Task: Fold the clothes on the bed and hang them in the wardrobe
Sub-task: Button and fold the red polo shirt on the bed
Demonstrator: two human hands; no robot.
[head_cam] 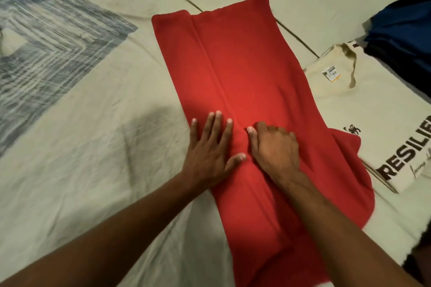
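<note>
Left of the red garment [245, 100], a grey-striped print marks the bedsheet [93, 123]. The garment lies mid-bed, folded into a long strip. The left hand [210, 147] presses flat on its near-left part, fingers straight and spread, apparently to pin the fold. Just right of it, touching the central crease, the right hand [272, 147] rests with fingers curled; whether it pinches cloth cannot be told. Right of the garment lie a cream shirt [363, 109], partly under the garment's edge, and dark blue clothes [401, 28].
</note>
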